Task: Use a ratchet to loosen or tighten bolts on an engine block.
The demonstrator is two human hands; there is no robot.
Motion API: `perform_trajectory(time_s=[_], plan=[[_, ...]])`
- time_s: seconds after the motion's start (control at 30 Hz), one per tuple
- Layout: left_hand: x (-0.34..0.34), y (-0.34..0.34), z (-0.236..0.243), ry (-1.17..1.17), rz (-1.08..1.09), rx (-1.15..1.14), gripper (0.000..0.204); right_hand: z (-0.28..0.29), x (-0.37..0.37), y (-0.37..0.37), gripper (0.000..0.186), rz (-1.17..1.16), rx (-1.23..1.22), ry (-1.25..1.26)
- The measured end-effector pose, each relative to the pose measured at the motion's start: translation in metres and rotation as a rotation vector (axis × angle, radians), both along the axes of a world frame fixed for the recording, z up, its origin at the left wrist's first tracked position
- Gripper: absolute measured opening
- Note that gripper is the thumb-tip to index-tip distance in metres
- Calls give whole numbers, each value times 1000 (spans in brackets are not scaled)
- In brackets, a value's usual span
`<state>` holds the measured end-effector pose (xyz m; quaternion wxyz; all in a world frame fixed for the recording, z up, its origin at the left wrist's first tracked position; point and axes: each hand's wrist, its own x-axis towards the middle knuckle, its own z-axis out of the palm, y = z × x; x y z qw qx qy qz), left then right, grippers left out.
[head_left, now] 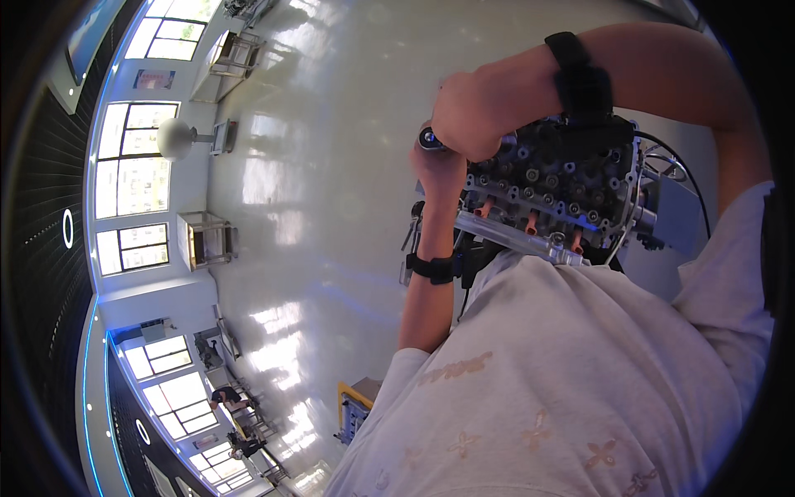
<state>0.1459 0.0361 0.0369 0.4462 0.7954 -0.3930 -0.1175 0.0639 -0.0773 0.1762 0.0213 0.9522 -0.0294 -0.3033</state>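
Observation:
An engine cylinder head [571, 170], dark on top with several bolts and round bores, is in front of me at the right. At its left end, my left hand [440, 172] is closed around a tool with a round dark head [429, 138] and a shiny centre. My right hand [474, 116] comes across from the right and is closed against the left one, just beside that tool head. What lies inside its fingers is hidden, as are the tool's shaft and lower end. Orange-red plugs [532, 222] line the near side of the engine.
A silver pipe [517, 238] runs along the engine's near side. Cables [691, 178] curve at its right. A yellow-edged cart [354, 406] stands at lower left. Workbenches [207, 240] and a white globe [175, 139] are along the windowed wall. Other people [228, 399] are far off.

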Motion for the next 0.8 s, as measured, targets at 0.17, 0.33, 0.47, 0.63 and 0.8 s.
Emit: perform_trajectory(time_s=[0.17, 0.33, 0.47, 0.63, 0.8], plan=[[-3, -12, -21, 811, -210, -571, 4, 45, -19, 21, 27, -242, 292, 246], [-13, -10, 5, 231, -179, -88, 14, -12, 44, -18, 46, -29, 118, 436], [-6, -11, -8, 346, -59, -52, 18, 7, 39, -34, 19, 2, -208, 44], [-8, -10, -15, 395, -65, -150, 19, -12, 11, -39, 12, 147, -290, -396], [4, 1, -5, -30, -72, -254, 9, -7, -38, 27, 19, 230, -56, -217]])
